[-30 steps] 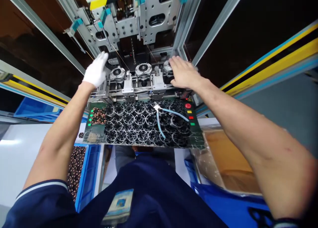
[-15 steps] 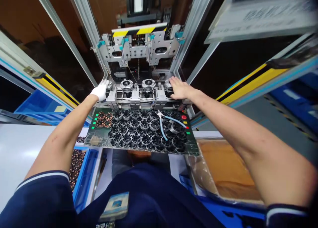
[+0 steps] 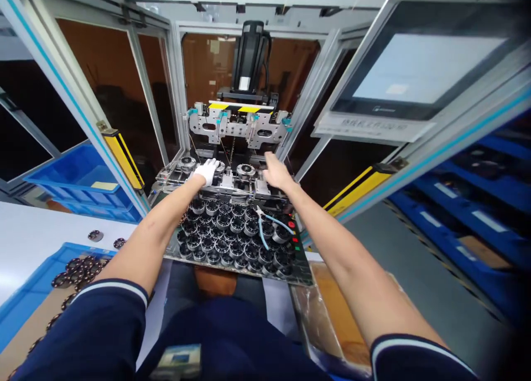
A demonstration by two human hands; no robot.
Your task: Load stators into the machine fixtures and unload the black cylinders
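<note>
**Both hands at the winder fixture, over the stator seats**

Left hand (image 3: 207, 171), white glove, lies palm down on the second seat of the fixture (image 3: 226, 183); fingers curled over whatever sits there, so whether it grips a stator I cannot tell. Right hand (image 3: 275, 172), bare, fingers spread and open, rests at the right end of the fixture, holding nothing visible. One seated stator (image 3: 245, 171) shows between the hands, another (image 3: 186, 163) to the left of the glove. Spare stators fill the tray (image 3: 188, 253) just in front of the fixture, with blue-handled cutters (image 3: 265, 226) lying on top of them.

To do this well, I'd judge: press each stator straight down so it sits flat in its seat, not tilted; keep fingers off the thin wires running down from the winding head (image 3: 238, 125); keep forearms lifted over the tray so the cutters and loose stators aren't dragged. Blue bin (image 3: 29, 284) at left holds more parts.
</note>
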